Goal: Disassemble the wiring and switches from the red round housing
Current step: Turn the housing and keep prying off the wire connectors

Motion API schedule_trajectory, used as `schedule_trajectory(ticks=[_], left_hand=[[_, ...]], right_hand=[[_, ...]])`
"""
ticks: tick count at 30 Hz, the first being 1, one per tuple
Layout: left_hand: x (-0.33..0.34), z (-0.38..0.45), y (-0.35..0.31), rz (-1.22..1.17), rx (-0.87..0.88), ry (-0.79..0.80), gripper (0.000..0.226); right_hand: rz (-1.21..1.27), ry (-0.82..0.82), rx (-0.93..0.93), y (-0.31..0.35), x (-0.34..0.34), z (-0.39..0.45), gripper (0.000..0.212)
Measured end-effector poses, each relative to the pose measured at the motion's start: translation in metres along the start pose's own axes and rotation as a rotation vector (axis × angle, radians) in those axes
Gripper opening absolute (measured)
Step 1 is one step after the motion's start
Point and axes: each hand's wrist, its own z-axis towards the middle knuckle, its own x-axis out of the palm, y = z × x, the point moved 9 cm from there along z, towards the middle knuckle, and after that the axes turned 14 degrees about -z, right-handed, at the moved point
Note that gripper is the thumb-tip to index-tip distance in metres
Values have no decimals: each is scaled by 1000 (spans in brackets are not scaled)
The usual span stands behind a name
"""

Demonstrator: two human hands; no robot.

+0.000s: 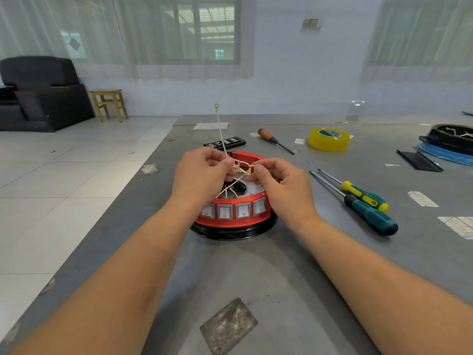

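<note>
The left hand (202, 170) and the right hand (279, 183) each pinch the white wires (236, 187) at the brass terminals (243, 170), raised just above the red round housing (235, 220), which sits on the bench (256, 272). One wire end stands upward. The operator should grip each terminal at its metal, not the insulation, and pull straight apart. The four switches (234, 211) remain seated; two screwdrivers (363, 201) lie near the right.
</note>
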Motion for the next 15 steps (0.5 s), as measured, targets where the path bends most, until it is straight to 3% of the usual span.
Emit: schedule_trajectory(ticks=[3, 7, 11, 15], left_hand=[[-3, 0, 0, 24, 11, -43, 9], [-2, -8, -9, 184, 121, -102, 20], [28, -22, -19, 309, 240, 56, 19], [33, -20, -15, 270, 162, 148, 36]], right_hand=[[-8, -6, -13, 4, 1, -1, 7], [-86, -148, 32, 3, -14, 2, 6], [-220, -197, -43, 16, -17, 2, 6], [-116, -139, -95, 25, -8, -1, 13]])
